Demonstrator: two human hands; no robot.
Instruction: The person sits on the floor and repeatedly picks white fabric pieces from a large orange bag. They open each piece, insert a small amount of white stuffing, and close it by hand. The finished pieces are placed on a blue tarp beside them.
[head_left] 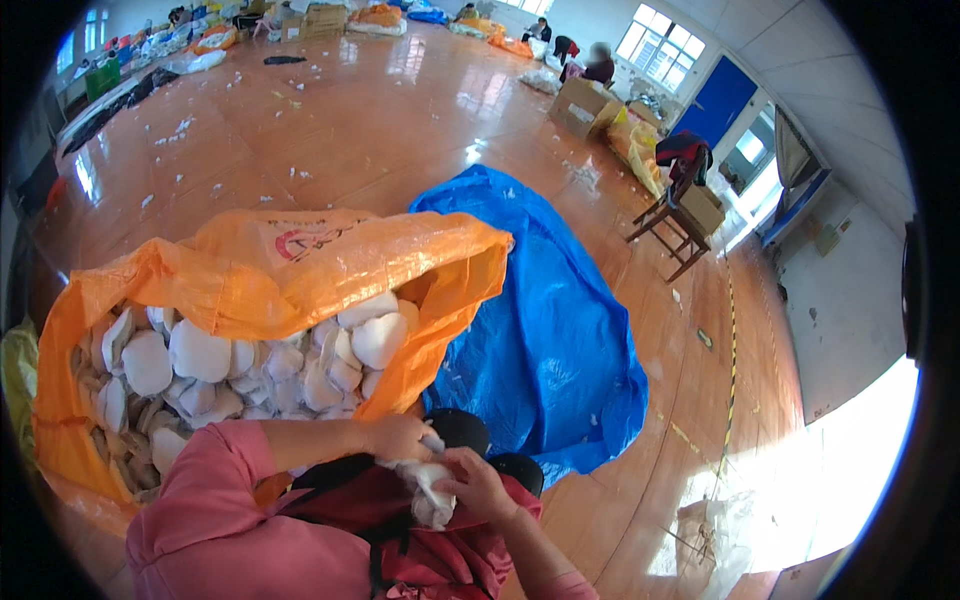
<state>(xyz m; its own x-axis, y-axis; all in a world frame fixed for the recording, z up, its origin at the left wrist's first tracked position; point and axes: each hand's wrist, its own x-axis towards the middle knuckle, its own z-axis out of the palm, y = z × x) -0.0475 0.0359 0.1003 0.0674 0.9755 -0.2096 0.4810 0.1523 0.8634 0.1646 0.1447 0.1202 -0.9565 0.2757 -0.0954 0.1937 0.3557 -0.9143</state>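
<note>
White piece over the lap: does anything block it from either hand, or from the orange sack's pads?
Nothing visible separates the white piece from the left hand or right hand: both hold it. Toward the white pads in the orange sack, the left forearm lies across in this view.

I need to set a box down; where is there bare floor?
Apart from scraps, bare floor lies between the blue plastic and the striped line; more lies beyond the orange bag. Crowded: that bag's mouth, packed with white pieces.

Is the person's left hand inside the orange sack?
No, the left hand is outside the orange sack, near the right hand at a white piece.
</note>
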